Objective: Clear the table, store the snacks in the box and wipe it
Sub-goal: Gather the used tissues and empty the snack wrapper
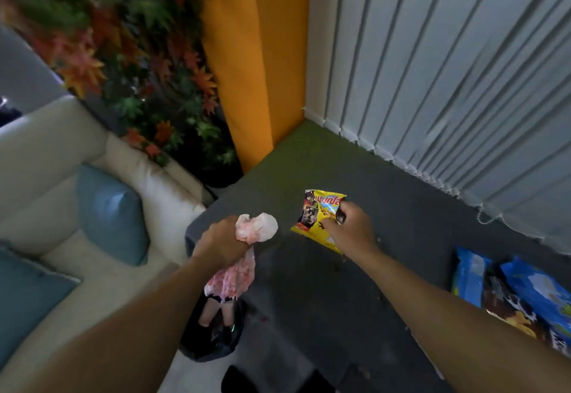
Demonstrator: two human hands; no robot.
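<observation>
left hand (pixel 221 243) clutches cloth (pixel 253 229) at table (pixel 309 293) edge.

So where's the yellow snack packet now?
Centre of the head view: the right hand grips the yellow snack packet over the grey table, right of the pink cloth.

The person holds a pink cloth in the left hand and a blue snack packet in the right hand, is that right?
Not quite. The snack packet in the right hand is yellow, not blue; the blue packets lie on the table, untouched. The left hand does grip the pink cloth. The head view shows this.
</observation>
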